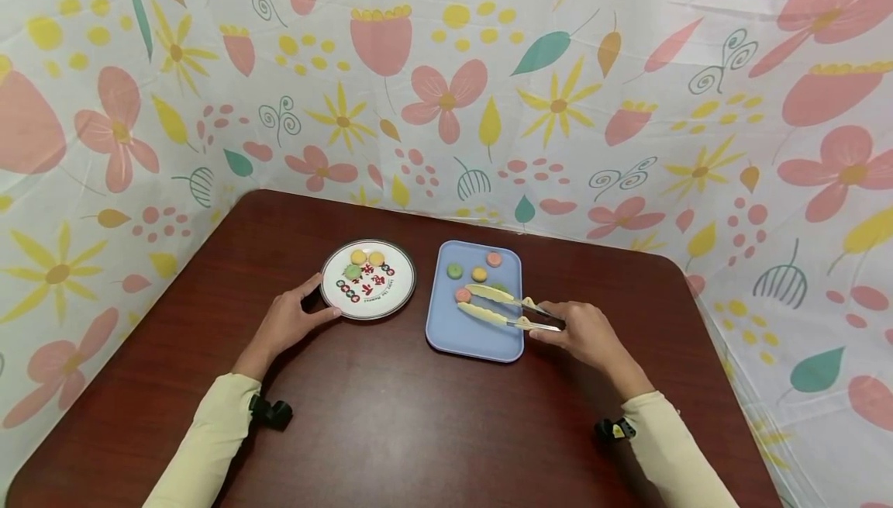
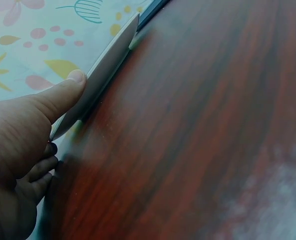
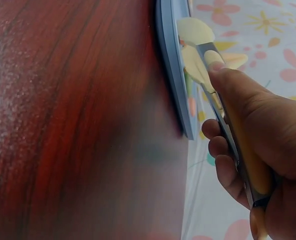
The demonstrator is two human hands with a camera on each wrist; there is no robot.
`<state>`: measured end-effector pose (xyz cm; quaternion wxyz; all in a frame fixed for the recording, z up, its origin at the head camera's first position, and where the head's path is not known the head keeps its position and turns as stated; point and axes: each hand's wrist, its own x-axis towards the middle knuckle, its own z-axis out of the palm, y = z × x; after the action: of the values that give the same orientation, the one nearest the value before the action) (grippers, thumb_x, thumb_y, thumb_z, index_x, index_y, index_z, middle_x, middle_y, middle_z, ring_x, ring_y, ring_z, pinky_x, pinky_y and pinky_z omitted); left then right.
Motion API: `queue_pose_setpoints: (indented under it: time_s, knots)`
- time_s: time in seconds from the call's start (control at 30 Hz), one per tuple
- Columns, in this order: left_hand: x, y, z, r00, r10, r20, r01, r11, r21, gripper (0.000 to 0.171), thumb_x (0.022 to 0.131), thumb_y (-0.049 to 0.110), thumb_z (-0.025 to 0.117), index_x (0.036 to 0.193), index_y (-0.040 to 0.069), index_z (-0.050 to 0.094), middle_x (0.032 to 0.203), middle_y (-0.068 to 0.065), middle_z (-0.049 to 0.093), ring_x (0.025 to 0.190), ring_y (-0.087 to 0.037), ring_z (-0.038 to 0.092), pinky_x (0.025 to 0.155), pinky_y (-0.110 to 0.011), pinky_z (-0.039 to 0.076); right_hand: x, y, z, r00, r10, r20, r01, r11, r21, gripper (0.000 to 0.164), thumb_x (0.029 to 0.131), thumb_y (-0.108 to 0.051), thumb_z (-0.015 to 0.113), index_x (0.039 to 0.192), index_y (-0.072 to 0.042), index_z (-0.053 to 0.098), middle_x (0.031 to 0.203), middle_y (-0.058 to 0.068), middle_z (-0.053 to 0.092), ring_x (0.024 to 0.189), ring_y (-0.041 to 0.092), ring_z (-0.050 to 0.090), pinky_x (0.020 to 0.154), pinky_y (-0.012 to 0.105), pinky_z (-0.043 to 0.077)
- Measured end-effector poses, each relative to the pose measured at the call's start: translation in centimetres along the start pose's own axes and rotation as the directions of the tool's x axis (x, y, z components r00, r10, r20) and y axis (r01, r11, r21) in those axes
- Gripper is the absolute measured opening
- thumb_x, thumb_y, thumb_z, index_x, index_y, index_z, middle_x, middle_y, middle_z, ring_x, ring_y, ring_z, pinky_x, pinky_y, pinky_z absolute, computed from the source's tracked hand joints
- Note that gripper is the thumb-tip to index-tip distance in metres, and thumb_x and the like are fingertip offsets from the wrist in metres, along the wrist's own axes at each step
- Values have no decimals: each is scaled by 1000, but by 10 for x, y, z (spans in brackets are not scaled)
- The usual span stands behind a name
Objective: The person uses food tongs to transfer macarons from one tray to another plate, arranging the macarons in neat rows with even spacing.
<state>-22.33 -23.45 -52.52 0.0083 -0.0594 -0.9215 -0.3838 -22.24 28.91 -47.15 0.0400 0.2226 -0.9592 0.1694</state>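
Note:
My left hand (image 1: 284, 320) holds the near-left rim of a white plate (image 1: 399, 291) with a dark edge band and red lettering, thumb on top. In the left wrist view the thumb lies on the plate (image 2: 99, 77), with the other fingers below. Two yellow round pieces (image 1: 359, 257) and a green round piece (image 1: 352, 271) sit on it. My right hand (image 1: 582, 333) grips cream-tipped tongs (image 1: 491, 314), also seen in the right wrist view as tongs (image 3: 197, 31). Their parted tips flank a pink round piece (image 1: 462, 295) on a blue tray (image 1: 456, 337); contact cannot be told.
Also on the tray are a green piece (image 1: 455, 271), a yellow piece (image 1: 479, 274), another pink piece (image 1: 494, 259) and a green piece (image 1: 501, 288) partly hidden by the tongs. The dark red-brown table (image 1: 391, 415) meets a flower-printed cloth (image 1: 446, 97) at its back and sides.

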Motion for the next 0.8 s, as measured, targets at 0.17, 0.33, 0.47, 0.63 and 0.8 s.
queue_pose_setpoints:
  time_s: [0.17, 0.33, 0.47, 0.63, 0.8]
  knots:
    - [1, -1, 0, 1000, 4, 0, -4, 1000, 6, 96, 86, 51, 80, 157, 2, 38, 160, -20, 39, 147, -39, 37, 115, -57, 37, 1, 1, -1, 1000, -5, 10, 6, 1000, -4, 56, 84, -39, 85, 124, -1, 73, 107, 14, 76, 79, 17, 63, 68, 40, 55]
    - [1, -1, 0, 1000, 3, -1, -3, 1000, 2, 97, 86, 52, 80, 157, 2, 38, 160, -20, 39, 147, -39, 37, 115, -57, 37, 1, 1, 0, 1000, -2, 4, 2, 1000, -3, 57, 84, -40, 85, 125, -1, 74, 108, 14, 76, 80, 18, 65, 70, 40, 56]
    - [1, -1, 1, 1000, 0, 1, 0, 1000, -3, 98, 85, 53, 79, 157, 3, 37, 160, -19, 38, 148, -39, 36, 115, -57, 36, 2, 1, 1, 1000, -2, 7, 2, 1000, 8, 58, 85, -40, 84, 125, 0, 73, 111, 17, 76, 86, 22, 69, 73, 44, 59]
    - [0, -1, 1, 1000, -2, 1, 2, 1000, -2, 98, 85, 53, 79, 157, 3, 38, 160, -19, 39, 148, -39, 36, 115, -57, 36, 2, 1, 1, 1000, 1, 16, -1, 1000, 17, 58, 85, -40, 84, 125, 0, 73, 112, 18, 75, 86, 23, 69, 73, 45, 59]
    - [0, -1, 0, 1000, 2, -2, -2, 1000, -1, 97, 86, 52, 80, 157, 2, 38, 160, -19, 39, 147, -39, 37, 115, -57, 37, 1, 1, 0, 1000, 6, 19, -6, 1000, 23, 57, 85, -39, 84, 125, 0, 73, 112, 17, 76, 86, 23, 69, 73, 45, 59]
